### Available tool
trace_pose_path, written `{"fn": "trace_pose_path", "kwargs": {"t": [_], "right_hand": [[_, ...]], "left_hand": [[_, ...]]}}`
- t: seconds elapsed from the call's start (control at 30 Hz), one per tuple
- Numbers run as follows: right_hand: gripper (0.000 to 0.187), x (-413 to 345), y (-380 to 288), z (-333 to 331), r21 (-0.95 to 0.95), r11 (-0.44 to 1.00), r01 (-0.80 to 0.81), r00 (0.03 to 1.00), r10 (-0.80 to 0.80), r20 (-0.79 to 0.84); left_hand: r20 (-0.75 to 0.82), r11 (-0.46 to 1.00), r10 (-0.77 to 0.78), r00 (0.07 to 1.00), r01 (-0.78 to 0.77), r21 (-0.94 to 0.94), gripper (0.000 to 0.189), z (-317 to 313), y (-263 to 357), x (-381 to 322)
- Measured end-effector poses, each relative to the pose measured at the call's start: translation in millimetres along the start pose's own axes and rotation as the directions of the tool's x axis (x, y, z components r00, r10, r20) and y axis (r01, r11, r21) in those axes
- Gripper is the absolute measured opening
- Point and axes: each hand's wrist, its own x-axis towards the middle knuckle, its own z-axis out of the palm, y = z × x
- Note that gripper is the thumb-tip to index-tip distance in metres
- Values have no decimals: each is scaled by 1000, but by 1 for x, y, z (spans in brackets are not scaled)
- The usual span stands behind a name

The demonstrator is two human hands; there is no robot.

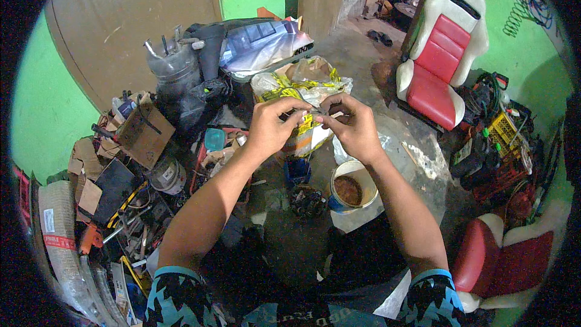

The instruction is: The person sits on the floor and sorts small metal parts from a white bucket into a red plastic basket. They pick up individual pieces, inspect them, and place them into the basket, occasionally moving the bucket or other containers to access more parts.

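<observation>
Both hands are raised in front of me with their fingertips nearly meeting. Between them is a small dark, thin piece (317,111), too small to identify. My left hand (277,122) pinches its left end between thumb and fingers. My right hand (349,122) grips its right end the same way. Behind and below the hands lies a yellow and clear plastic bag (272,86). Under my right wrist stands a bucket (336,200) with brown contents. A dark blue container (297,171) is left of the bucket, beside a dark heap of small parts (308,200).
A red crate (199,159) of odds and ends stands left. Farther left are cardboard boxes (145,136), tools and a dark metal tank (174,68). A red and white car seat (440,63) stands at the back right; another seat (481,254) is at the lower right.
</observation>
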Motion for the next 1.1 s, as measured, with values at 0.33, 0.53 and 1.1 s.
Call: {"fn": "trace_pose_path", "kwargs": {"t": [0.33, 0.53, 1.1], "right_hand": [[26, 0, -11, 0, -66, 993, 93, 995, -94, -16], [25, 0, -12, -2, -63, 996, 58, 998, -58, 10], [22, -1, -5, 16, 417, 866, -275, 940, 333, -73]], "left_hand": [[104, 884, -213, 972, 236, -404, 15, 5, 16, 2], [7, 883, -230, 973, 211, -418, 15, 5, 7, 5], [16, 715, -410, 912, 332, -616, 21, 26, 9, -1]]}}
